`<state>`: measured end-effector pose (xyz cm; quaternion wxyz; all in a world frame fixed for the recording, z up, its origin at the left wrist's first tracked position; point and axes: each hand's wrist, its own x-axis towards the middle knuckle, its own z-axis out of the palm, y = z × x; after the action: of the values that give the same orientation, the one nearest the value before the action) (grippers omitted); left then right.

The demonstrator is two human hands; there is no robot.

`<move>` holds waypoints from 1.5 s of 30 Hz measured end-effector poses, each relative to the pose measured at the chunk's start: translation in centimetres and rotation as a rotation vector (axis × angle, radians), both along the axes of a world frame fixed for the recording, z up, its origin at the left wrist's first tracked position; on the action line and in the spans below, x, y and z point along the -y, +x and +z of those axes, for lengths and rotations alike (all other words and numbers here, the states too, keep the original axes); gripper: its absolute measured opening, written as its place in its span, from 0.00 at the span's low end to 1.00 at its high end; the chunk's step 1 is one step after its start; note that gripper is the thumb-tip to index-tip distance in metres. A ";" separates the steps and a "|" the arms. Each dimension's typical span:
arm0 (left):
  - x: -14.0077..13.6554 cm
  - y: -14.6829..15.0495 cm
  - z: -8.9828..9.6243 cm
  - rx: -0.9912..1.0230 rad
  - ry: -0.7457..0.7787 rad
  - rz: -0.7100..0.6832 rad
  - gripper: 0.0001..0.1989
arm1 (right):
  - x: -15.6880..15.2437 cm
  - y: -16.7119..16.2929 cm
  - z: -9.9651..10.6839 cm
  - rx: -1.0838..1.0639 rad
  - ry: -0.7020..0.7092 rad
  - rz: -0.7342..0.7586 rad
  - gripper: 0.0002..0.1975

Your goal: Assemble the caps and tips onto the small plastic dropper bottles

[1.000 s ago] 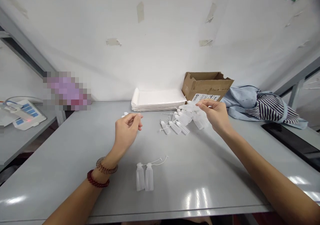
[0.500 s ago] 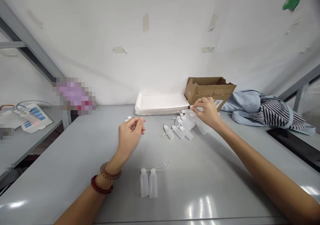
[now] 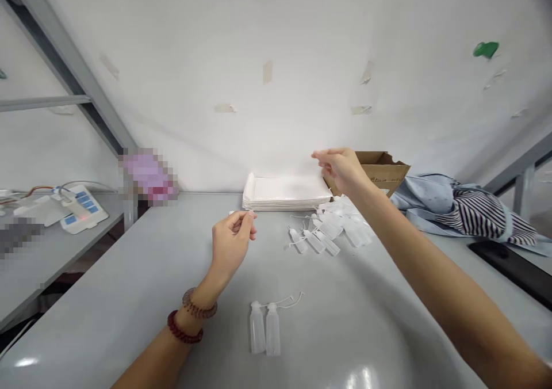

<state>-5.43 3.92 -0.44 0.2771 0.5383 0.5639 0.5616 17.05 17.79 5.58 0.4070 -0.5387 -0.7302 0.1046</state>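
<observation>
My left hand (image 3: 233, 236) is held above the left middle of the table, thumb and fingers pinched together. What it holds, if anything, is too small to make out; a bit of white shows behind the knuckles. My right hand (image 3: 338, 167) is raised in front of the cardboard box and above the bottle pile, fingertips together and pointing left; I cannot make out anything between them. Below it lies a pile of small clear plastic squeeze bottles (image 3: 340, 222) with thin tethered caps. Two similar bottles (image 3: 265, 330) lie side by side near the front.
A stack of white padded envelopes (image 3: 288, 192) lies against the wall. Beside it stands an open cardboard box (image 3: 383, 173). Light blue and striped cloth (image 3: 466, 208) and a black phone-like slab (image 3: 511, 268) lie at right. A power strip (image 3: 84, 209) rests on the left shelf.
My right hand has lifted away from the bottle pile, up and slightly left. My left hand keeps its pinch. The camera view has tilted up slightly.
</observation>
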 end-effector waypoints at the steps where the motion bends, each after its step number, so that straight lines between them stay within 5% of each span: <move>1: 0.0 0.0 0.0 -0.001 0.006 0.010 0.10 | -0.8 -1.2 0.1 0.007 -0.011 0.014 0.14; 5: -0.6 -0.6 -0.3 -0.039 0.033 0.078 0.12 | -2.7 -4.7 -0.1 0.065 -0.024 0.057 0.15; 8: -1.3 -1.8 -0.5 -0.081 0.038 0.140 0.14 | -1.8 -4.4 -0.2 0.108 -0.027 0.077 0.13; 13: -2.0 -3.9 -0.3 -0.194 0.017 0.171 0.14 | 4.8 -0.3 -1.6 0.148 0.028 0.066 0.10; 16: -2.4 -5.2 -0.4 -0.339 -0.027 0.170 0.09 | 10.2 1.2 -4.4 0.206 0.042 0.140 0.22; 22: -3.4 -7.2 -1.5 -0.625 -0.099 0.170 0.10 | 15.1 2.3 -9.4 0.232 0.090 0.268 0.15; 27: -3.8 -7.5 -2.4 -0.779 -0.171 0.143 0.17 | 16.1 1.6 -8.9 0.253 0.104 0.340 0.18; 31: -4.4 -7.8 -3.3 -0.861 -0.235 0.049 0.22 | 18.6 -0.4 -8.5 0.352 0.063 0.557 0.12; 35: -4.8 -7.9 -3.8 -0.908 -0.265 0.008 0.21 | 20.7 -2.2 -8.5 0.419 0.014 0.712 0.17; 45: -4.4 -5.9 -3.6 -0.944 -0.262 -0.046 0.15 | 21.5 -2.6 -8.4 0.416 0.023 0.792 0.12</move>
<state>-11.34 8.32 -4.01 0.0690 0.7071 0.6818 0.1740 14.49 -3.73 -2.83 0.1861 -0.2227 -0.9476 0.1335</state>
